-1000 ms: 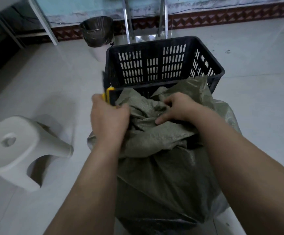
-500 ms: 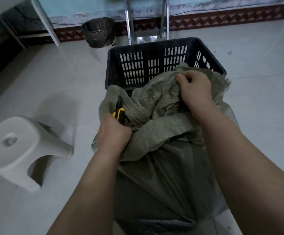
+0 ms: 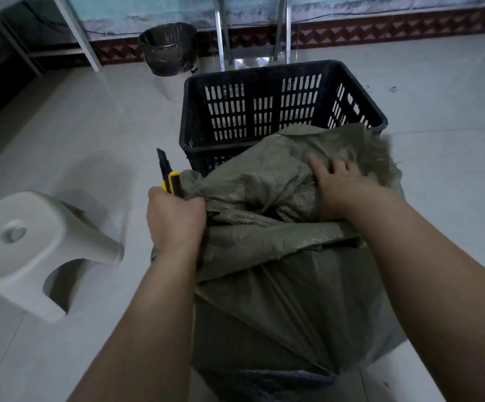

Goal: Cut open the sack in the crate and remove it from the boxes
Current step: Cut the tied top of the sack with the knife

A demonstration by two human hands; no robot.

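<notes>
The olive woven sack (image 3: 264,285) stands just before the black crate (image 3: 264,70), its loose top bunched between the left hand (image 3: 174,219), fisted round a yellow-black knife (image 3: 169,177), and the right hand (image 3: 342,187), fingers curled into the cloth. Half a second ago that hand held the mouth higher, near the crate's far rim. The cloth is crumpled, frayed at its right edge, and taut over boxy corners below.
</notes>
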